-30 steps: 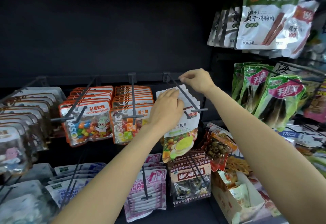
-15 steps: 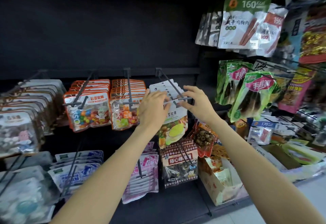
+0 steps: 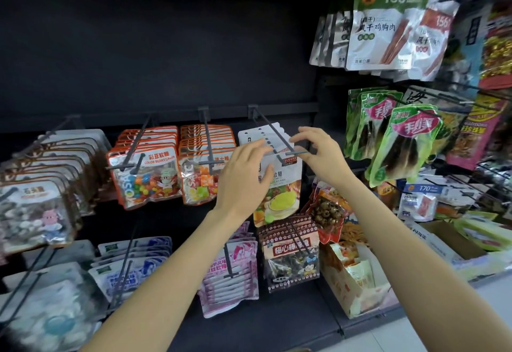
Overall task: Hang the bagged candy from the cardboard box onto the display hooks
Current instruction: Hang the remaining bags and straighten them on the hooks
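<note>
White candy bags [image 3: 279, 182] hang stacked on the fourth display hook [image 3: 273, 134] of the row, its rod running from the back rail out toward me. Count unclear, several edges visible. My left hand [image 3: 243, 177] lies against the front bag's face, fingers relaxed and spread, holding nothing. My right hand [image 3: 322, 157] hovers just right of the hook tip, fingers loosely curled, empty. Both grips sit at the tip; right is nearer. Cardboard box [image 3: 357, 279] sits low right, well apart, so next reach goes down-right, I judge. Four hooks in this row.
</note>
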`<act>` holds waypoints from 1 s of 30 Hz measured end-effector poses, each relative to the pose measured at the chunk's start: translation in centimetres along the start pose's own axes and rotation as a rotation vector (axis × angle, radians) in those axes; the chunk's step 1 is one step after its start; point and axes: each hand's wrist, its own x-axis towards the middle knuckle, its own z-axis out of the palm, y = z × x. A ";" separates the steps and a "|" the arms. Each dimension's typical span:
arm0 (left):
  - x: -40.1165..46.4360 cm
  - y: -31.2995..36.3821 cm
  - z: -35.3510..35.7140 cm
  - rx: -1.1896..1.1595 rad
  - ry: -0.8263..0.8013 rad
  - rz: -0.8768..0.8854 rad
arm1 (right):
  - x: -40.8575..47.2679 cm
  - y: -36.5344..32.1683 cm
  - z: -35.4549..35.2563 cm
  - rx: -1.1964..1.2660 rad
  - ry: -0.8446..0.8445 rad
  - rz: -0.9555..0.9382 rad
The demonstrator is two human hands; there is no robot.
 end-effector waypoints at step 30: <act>-9.5 -3.6 -6.8 -0.386 0.105 -0.247 | -9.4 -7.6 5.6 -0.027 0.288 0.204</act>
